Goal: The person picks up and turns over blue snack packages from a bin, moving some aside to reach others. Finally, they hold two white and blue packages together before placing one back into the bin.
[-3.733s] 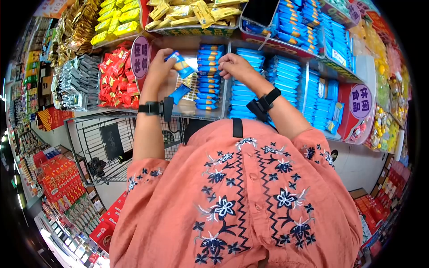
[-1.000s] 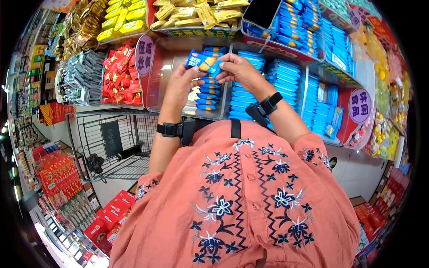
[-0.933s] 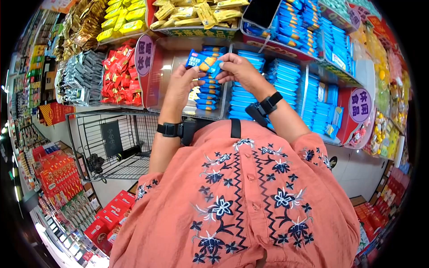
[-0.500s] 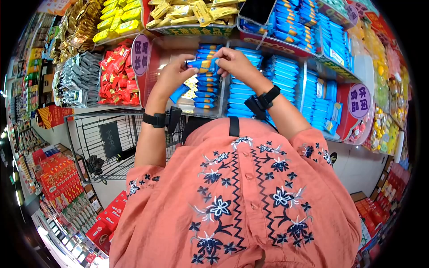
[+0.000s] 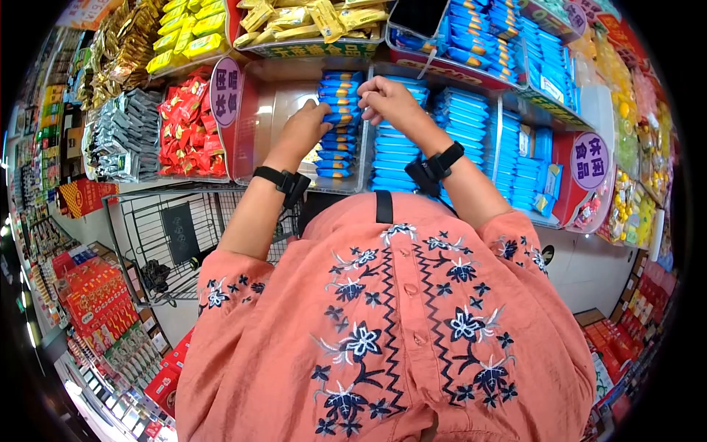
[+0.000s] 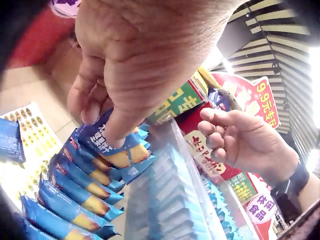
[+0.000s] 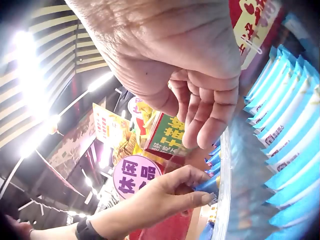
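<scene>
Fingers and thumb of my left hand [image 5: 298, 134] pinch a blue biscuit packet [image 6: 117, 150] at the row of similar packets [image 5: 337, 152] in the clear-walled bin. In the left wrist view those packets [image 6: 75, 192] stand on edge, leaning on one another. A loose packet [image 6: 10, 142] lies on the patterned sheet [image 6: 31, 145] to their left. My right hand [image 5: 398, 109], loosely curled and holding nothing, hovers by the divider between this row and the light-blue packets [image 5: 398, 151]. The right wrist view shows its bent fingers hanging free of the packets.
Red packets [image 5: 193, 129] and silver packets [image 5: 124, 140] fill the bins to the left. Yellow bars [image 5: 324, 20] sit in a raised bin behind. A dark phone-like slab [image 5: 420, 16] rests on the upper rim. A wire cart [image 5: 151, 239] stands below left.
The packet, earlier stretched between both hands, is now down at the row in my left hand. My right hand has come off it and hangs slightly apart.
</scene>
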Tool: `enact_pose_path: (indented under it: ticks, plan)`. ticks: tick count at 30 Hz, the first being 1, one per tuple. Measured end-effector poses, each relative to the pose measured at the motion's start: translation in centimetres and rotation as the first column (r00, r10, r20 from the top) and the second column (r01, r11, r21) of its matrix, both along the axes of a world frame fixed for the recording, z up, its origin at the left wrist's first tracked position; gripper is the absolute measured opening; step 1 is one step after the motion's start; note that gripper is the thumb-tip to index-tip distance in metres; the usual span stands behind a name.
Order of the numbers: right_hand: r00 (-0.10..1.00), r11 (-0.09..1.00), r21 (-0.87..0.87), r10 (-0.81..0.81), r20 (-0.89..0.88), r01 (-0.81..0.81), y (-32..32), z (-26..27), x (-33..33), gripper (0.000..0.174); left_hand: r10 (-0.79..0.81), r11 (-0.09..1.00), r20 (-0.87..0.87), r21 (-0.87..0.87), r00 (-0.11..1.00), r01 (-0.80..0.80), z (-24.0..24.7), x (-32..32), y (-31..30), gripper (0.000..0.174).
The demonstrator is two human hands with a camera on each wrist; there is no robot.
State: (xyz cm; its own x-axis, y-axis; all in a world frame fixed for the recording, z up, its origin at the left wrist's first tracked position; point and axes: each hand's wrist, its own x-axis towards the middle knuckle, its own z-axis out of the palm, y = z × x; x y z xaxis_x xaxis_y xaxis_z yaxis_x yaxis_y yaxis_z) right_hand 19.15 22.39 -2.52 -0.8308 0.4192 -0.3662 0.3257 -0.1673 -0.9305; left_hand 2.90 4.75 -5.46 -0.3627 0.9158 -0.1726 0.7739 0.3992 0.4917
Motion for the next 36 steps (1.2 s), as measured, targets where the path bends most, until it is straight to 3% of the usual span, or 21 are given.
enact_pose_path:
  ticks: [11, 15, 18, 20, 22, 23, 26, 27, 31, 36]
  plan:
    - [0.999, 0.999, -0.03, 0.021, 0.041, -0.02, -0.6, -0.5, -0.2, 0.027, 0.032, 0.998, -0.136, -0.046, 0.99, -0.039, -1.1, 0.0, 0.4, 0.034]
    - [0.999, 1.0, -0.027, 0.01, 0.035, -0.009, -0.4, -1.3, 0.0, 0.027, 0.116, 0.993, -0.123, 0.031, 0.986, -0.113, 0.2, -2.6, -0.4, 0.035]
    - [0.999, 0.999, -0.038, 0.017, 0.042, -0.015, -0.6, -1.0, -0.1, 0.026, 0.145, 0.984, -0.116, -0.085, 0.983, -0.155, -2.3, -7.0, -2.1, 0.036]
    - [0.997, 0.998, -0.052, 0.038, 0.063, -0.035, -0.8, -0.7, -0.5, 0.026, 0.118, 0.958, -0.054, -0.256, 0.992, -0.128, -5.1, -8.8, -3.4, 0.04]
    - [0.996, 0.997, -0.04, 0.063, 0.061, -0.061, -1.0, -0.7, -0.8, 0.026, 0.114, 0.895, 0.054, -0.44, 0.992, -0.079, -5.4, -8.9, -3.8, 0.043]
    - [0.995, 0.997, -0.033, 0.073, 0.063, -0.071, -1.0, -0.6, -0.8, 0.026, 0.055, 0.862, -0.045, -0.503, 0.998, -0.07, -5.9, -8.6, -3.5, 0.05]
    - [0.996, 0.997, -0.052, 0.06, 0.066, -0.057, -1.1, -0.3, -0.5, 0.026, -0.076, 0.725, 0.011, -0.686, 0.997, 0.063, -6.3, -8.0, -2.2, 0.056]
    - [0.996, 0.997, -0.054, 0.057, 0.073, -0.053, -1.0, -0.3, -0.4, 0.026, -0.131, 0.73, -0.021, -0.678, 0.991, 0.082, -6.8, -7.9, -2.3, 0.061]
    - [0.995, 0.997, -0.056, 0.05, 0.082, -0.046, -0.5, -1.1, -0.2, 0.027, -0.207, 0.716, -0.063, -0.69, 0.976, 0.107, -7.7, -7.5, -2.0, 0.043]
    - [0.997, 0.997, -0.078, 0.034, 0.076, -0.028, -0.7, -1.6, -0.3, 0.028, -0.214, 0.691, -0.072, -0.716, 0.974, 0.099, -8.2, -7.0, -1.4, 0.043]
